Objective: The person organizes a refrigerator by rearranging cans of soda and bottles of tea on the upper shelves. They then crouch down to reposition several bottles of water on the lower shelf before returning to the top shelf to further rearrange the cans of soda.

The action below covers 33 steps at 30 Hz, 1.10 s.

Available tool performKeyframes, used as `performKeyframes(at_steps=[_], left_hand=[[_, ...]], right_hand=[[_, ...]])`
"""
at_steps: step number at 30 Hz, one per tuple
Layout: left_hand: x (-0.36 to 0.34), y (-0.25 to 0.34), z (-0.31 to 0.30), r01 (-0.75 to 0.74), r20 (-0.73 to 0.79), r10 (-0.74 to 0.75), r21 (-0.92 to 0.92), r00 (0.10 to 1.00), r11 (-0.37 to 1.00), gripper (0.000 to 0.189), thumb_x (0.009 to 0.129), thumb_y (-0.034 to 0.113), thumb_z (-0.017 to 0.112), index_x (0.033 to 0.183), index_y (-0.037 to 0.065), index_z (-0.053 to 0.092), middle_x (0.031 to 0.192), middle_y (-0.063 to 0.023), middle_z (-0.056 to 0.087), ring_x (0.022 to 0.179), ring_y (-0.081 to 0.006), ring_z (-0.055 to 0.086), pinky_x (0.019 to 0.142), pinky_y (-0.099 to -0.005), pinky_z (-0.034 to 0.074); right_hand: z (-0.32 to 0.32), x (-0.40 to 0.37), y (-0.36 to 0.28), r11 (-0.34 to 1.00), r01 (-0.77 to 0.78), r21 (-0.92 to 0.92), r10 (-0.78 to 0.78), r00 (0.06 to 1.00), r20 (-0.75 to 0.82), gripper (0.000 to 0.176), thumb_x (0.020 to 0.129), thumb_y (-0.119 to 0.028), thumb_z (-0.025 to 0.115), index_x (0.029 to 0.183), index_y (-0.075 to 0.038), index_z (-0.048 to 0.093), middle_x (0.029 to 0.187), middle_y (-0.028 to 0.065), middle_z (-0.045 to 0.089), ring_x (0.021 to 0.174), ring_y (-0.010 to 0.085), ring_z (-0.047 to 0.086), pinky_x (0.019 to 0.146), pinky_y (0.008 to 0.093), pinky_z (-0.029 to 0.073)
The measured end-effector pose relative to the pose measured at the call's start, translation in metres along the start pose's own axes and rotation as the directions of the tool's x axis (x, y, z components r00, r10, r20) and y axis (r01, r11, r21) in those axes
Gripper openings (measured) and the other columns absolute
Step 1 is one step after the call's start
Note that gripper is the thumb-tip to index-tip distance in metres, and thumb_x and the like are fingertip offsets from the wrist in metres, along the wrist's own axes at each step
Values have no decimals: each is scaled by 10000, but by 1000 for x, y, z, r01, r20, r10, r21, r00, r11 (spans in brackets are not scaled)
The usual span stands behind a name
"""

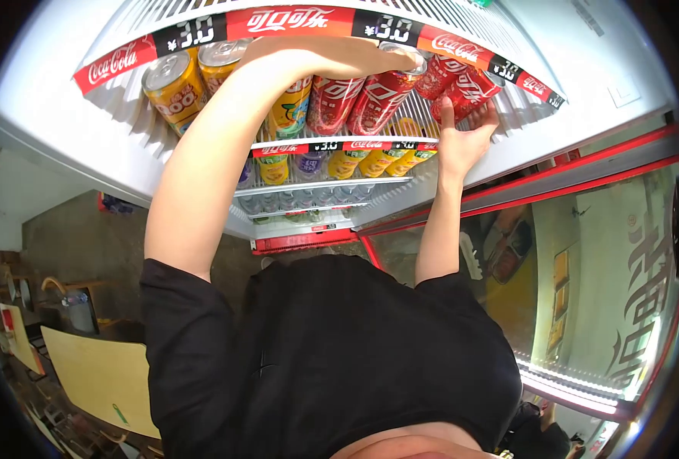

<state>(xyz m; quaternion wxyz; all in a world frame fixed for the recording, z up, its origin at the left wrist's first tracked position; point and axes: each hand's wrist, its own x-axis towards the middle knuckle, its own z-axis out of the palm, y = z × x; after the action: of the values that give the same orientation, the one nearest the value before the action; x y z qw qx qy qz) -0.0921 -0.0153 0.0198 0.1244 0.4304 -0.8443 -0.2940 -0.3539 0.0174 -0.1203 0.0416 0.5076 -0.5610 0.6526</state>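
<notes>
Reaching into an upright drinks fridge, my left hand [354, 60] passes just under the upper shelf's price strip. Its fingers close around the top of a tilted red Coca-Cola can [385, 96], and part of the hand is hidden. My right hand [468, 134] grips another red Coca-Cola can [465, 93] from below, at the shelf's right end, thumb on the near side. More red cans [335, 103] stand beside and behind these. Orange-yellow cans [177, 92] fill the left part of the same shelf.
An upper price strip [301, 21] runs close above my hands. Lower shelves hold yellow bottles [347, 162] and clear bottles [305, 200]. The fridge's glass door [584, 268] is swung wide on the right. Behind on the left are a yellow table [98, 375] and chairs.
</notes>
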Motion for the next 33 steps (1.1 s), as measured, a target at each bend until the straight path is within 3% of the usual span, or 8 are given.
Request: performKeyframes(at_steps=[2, 7, 11, 13, 19, 23, 30, 33], left_hand=[[1, 1, 1, -10, -1, 10, -12, 1000, 1000, 939, 858, 829, 415, 1455, 118, 553, 1463, -228, 539, 1384, -304, 502, 1117, -403, 362], [5, -1, 3, -52, -66, 52, 5, 996, 999, 889, 877, 790, 414, 1389, 91, 613, 1439, -204, 568, 1310, -309, 561, 1106, -435, 369], [17, -10, 8, -119, -183, 118, 1, 976, 993, 687, 892, 674, 578, 1238, 88, 672, 1183, -152, 676, 1028, -245, 658, 911, -392, 494], [-1, 5, 3, -49, -103, 40, -88, 994, 995, 664, 929, 667, 576, 1315, 133, 661, 1270, -129, 688, 1126, -218, 652, 1005, -370, 476], [-31, 27, -26, -149, -164, 162, 88, 973, 985, 648, 916, 546, 646, 1385, 105, 571, 1382, -144, 598, 1257, -269, 564, 1061, -392, 449], [-20, 19, -16, -108, -112, 112, 42, 987, 993, 680, 917, 609, 602, 1401, 132, 576, 1403, -132, 594, 1273, -249, 559, 1084, -380, 420], [-3, 2, 0, -37, -33, 36, -57, 999, 998, 745, 917, 718, 527, 1427, 178, 586, 1440, -111, 588, 1302, -214, 551, 1123, -360, 370], [-1, 2, -1, 28, 14, -28, -55, 1000, 998, 836, 882, 802, 489, 1472, 213, 553, 1496, -98, 546, 1359, -202, 510, 1152, -347, 324]], right_hand=[[-2, 4, 2, 994, -88, 61, 85, 994, 63, 717, 782, -216, 893, 1314, 79, 513, 1215, 219, 655, 1096, 277, 671, 977, 382, 525], [0, 5, 3, 997, -77, 20, 75, 995, 68, 656, 771, -200, 898, 1255, 81, 555, 1092, 183, 706, 973, 228, 706, 888, 346, 558], [-6, 4, -18, 997, -78, -16, 80, 988, 133, 628, 768, -191, 896, 1228, 83, 568, 1040, 165, 723, 939, 202, 711, 864, 336, 560], [-7, 5, -22, 997, -71, -9, 71, 983, 172, 626, 761, -187, 897, 1220, 87, 572, 1040, 164, 726, 928, 200, 712, 857, 332, 560], [-9, 1, -29, 999, -26, 45, 10, 944, 329, 573, 725, -167, 893, 1158, 81, 611, 1009, 166, 742, 914, 185, 714, 861, 325, 559], [-13, -4, -50, 996, -88, 27, 66, 888, 456, 552, 732, -162, 883, 1153, 76, 618, 991, 159, 746, 905, 187, 713, 874, 327, 557], [-11, -3, -47, 980, -115, 161, 3, 823, 568, 552, 775, -143, 859, 1205, 86, 601, 1021, 162, 736, 966, 184, 698, 903, 325, 547], [-11, -5, -26, 925, -213, 316, 12, 846, 534, 436, 889, -166, 771, 1209, 85, 613, 1015, 146, 731, 968, 177, 683, 897, 318, 536]])
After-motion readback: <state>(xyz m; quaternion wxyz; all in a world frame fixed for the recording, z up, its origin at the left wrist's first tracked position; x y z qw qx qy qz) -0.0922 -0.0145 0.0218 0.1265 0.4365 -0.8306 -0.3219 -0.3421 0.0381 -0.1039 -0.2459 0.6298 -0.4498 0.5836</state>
